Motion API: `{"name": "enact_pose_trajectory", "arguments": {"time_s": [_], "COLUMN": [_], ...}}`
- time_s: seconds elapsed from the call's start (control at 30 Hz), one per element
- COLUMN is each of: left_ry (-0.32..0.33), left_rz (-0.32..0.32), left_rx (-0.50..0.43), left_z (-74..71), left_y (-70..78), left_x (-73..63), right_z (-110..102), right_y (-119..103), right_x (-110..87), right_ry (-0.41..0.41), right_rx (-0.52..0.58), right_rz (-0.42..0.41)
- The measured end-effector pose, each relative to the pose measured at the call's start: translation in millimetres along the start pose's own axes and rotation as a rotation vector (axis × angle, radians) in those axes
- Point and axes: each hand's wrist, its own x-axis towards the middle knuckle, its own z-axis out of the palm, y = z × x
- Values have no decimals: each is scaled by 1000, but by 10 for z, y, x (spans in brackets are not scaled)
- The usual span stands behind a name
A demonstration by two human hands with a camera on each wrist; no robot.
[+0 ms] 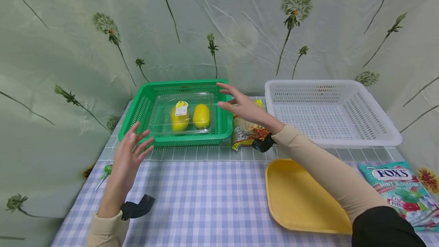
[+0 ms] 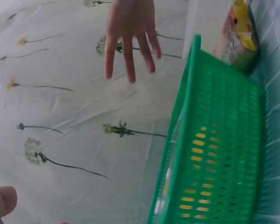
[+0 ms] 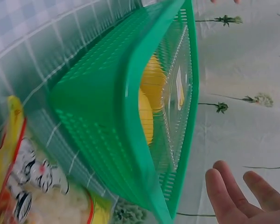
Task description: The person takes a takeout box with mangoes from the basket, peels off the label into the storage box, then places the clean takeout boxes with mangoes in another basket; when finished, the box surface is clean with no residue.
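Head view, green basket (image 1: 151, 95) between spread fingers (image 1: 138, 140), untouched

baskets: we count two, one green basket (image 1: 144, 104) and one white basket (image 1: 377, 125)
clear boxes: just one clear clamshell box (image 1: 164, 119) sitting in the green one
yellow fruit: two yellow fruits (image 1: 201, 116) inside that box, as far as we can see
trays: one yellow tray (image 1: 295, 197)
snack bags: we get two, a snack bag (image 1: 245, 132) between the baskets and a Fox's candy bag (image 1: 401, 190)
hands: two, the left hand (image 1: 132, 151) and the right hand (image 1: 245, 106)
small green bits: one green-tipped stick (image 1: 105, 171) at the table edge, can't tell what it is
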Motion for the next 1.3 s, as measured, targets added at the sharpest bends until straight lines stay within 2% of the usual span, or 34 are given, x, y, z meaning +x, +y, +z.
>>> {"name": "enact_pose_trajectory", "arguments": {"time_s": [0.2, 0.37, 0.43, 0.67, 0.87, 1.07, 1.2, 1.3], "left_ry": [33, 43, 37, 51, 156, 244, 258, 257], "left_rz": [-83, -190, -209, -195, -234, -195, -163, -151], "left_rx": [48, 91, 107, 118, 124, 98, 84, 77], "left_z": [18, 28, 24, 14, 26, 50, 51, 35], "left_y": [-181, -327, -371, -460, -511, -591, -614, -618], "left_x": [-87, -23, 18, 167, 283, 340, 348, 348], "right_z": [79, 157, 195, 317, 392, 499, 566, 603], "right_y": [17, 73, 98, 109, 134, 203, 233, 244], "right_x": [194, 330, 384, 550, 694, 813, 850, 864], "right_ry": [-45, -68, -81, -110, -100, -76, -67, -59], "right_rx": [77, 124, 141, 170, 209, 178, 180, 226], "right_rz": [30, 67, 86, 153, 189, 272, 343, 403]}}
